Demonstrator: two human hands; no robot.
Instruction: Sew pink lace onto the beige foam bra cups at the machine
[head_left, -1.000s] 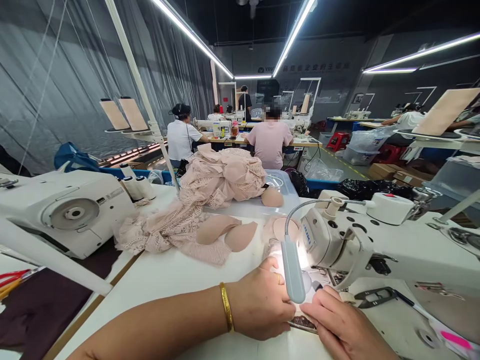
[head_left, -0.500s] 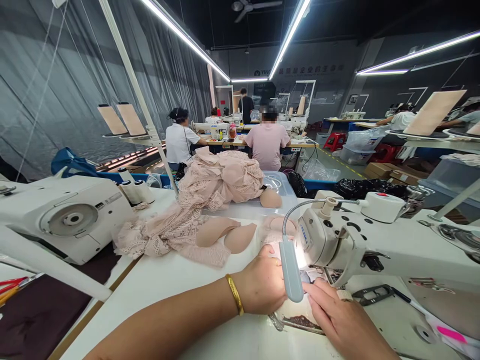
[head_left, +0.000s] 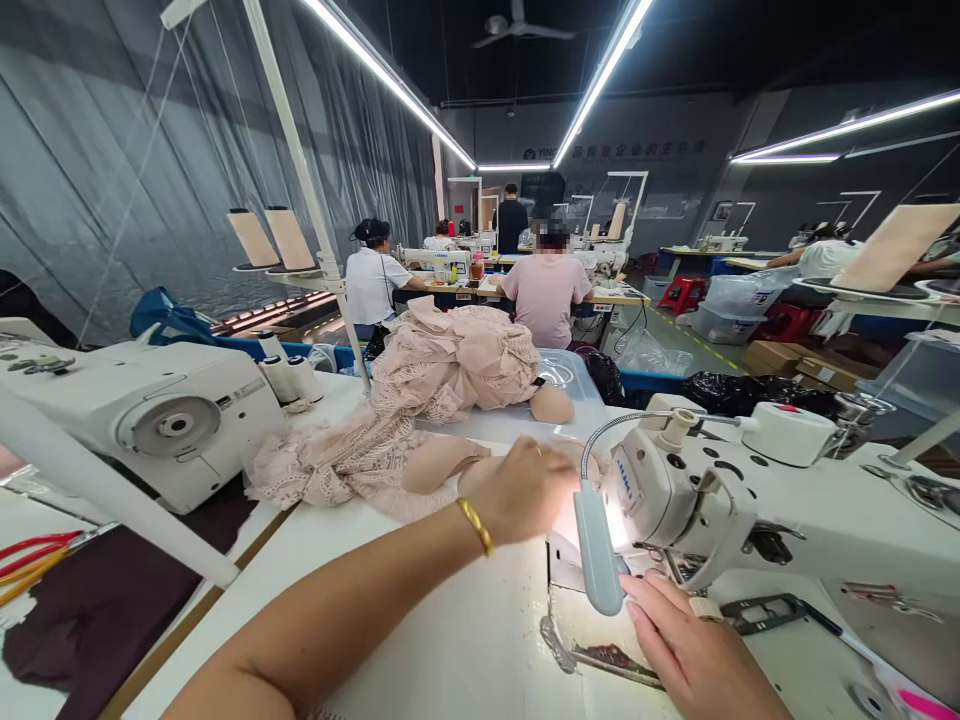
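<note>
The right hand (head_left: 694, 655) lies flat at the near right, fingers spread and pressing down, clamped on nothing. Its fingertips rest by a dark lace strip (head_left: 611, 658) on the lit bed of the sewing machine (head_left: 750, 500). The machine's gooseneck lamp (head_left: 598, 550) hangs in front of the needle and hides it.

The left hand (head_left: 521, 490), with a gold bangle (head_left: 477, 527) at the wrist, reaches farther across the white table (head_left: 420, 620) to the padded pink cups (head_left: 439, 462). Its fingers curl away from the camera, so I cannot tell whether they grip anything.

Behind the cups a heap of pink lace (head_left: 450, 370) spills from a clear bin (head_left: 571, 372). To the left stand a second machine (head_left: 157, 420) and thread cones (head_left: 289, 375), with red scissors (head_left: 30, 550) at the near left edge.

Farther off, a person in a white shirt (head_left: 371, 285) and a person in a pink shirt (head_left: 546, 295) sit at other tables. A grey curtain (head_left: 112, 150) closes the left side, and light strips (head_left: 600, 70) run along the dark ceiling.
</note>
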